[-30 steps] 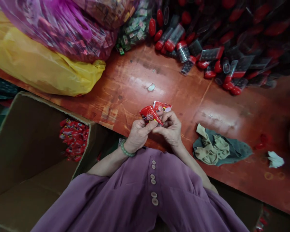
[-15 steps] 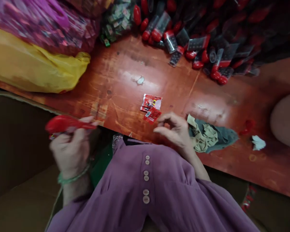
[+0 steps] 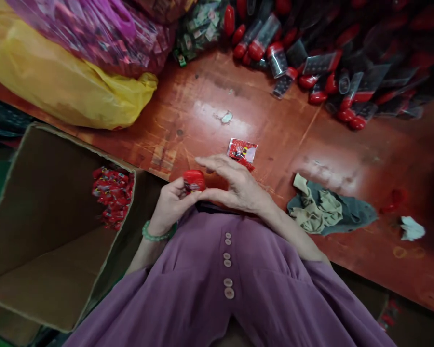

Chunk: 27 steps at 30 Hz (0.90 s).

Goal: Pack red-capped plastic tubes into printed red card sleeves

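My left hand, with a green beaded bracelet at its wrist, grips a small glossy red container just over the table's front edge. Printing shows on the container's lower part, but the fingers hide some of it. From the right, my right hand curves toward it with thumb and fingers apart. Its thumb comes close to the left thumb; whether it touches the container I cannot tell. Just behind the right hand, small red printed packets lie on the table, partly covered by that hand.
An open cardboard box at left holds many red packets. A yellow bag and a purple bag lie at the back left. Red-capped clear containers are heaped at the back right. A crumpled cloth lies right.
My left hand has moved right, from above the box to the table edge, still with a red item. My right hand has moved left to meet it. The view has shifted left.
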Each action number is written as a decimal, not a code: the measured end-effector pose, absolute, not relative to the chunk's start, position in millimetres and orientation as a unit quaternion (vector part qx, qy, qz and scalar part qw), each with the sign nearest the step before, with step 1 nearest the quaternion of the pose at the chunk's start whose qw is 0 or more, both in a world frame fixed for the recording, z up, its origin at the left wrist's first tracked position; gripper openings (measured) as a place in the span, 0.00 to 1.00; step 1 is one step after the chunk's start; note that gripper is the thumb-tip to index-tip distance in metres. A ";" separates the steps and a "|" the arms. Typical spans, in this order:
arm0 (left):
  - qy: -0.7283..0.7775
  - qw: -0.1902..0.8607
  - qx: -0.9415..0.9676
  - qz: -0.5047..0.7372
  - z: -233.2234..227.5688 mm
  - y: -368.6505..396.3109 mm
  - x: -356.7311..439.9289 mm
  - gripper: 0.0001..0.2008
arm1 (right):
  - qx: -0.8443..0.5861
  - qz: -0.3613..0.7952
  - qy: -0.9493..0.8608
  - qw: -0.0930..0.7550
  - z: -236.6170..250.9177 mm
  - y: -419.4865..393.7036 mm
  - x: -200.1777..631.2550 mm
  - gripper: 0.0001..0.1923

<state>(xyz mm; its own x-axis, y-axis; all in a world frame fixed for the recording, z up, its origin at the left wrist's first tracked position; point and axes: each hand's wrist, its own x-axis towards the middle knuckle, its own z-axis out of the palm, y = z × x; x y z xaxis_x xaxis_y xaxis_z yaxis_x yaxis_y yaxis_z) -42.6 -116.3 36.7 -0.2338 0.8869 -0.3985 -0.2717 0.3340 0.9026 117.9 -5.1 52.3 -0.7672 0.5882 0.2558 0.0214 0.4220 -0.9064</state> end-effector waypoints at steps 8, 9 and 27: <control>0.488 0.684 0.279 0.465 35.8 -106.7 -29.8 0.15 | -0.225 0.526 -0.764 0.300 28.9 -10.9 121.4 0.17; 0.486 0.682 0.282 0.468 34.6 -106.5 -28.7 0.15 | -0.228 0.529 -0.760 0.301 26.7 -11.6 122.0 0.16; 0.512 0.667 0.283 0.461 27.9 -110.0 -20.5 0.13 | -0.304 0.607 -0.672 0.297 11.0 -32.3 118.1 0.09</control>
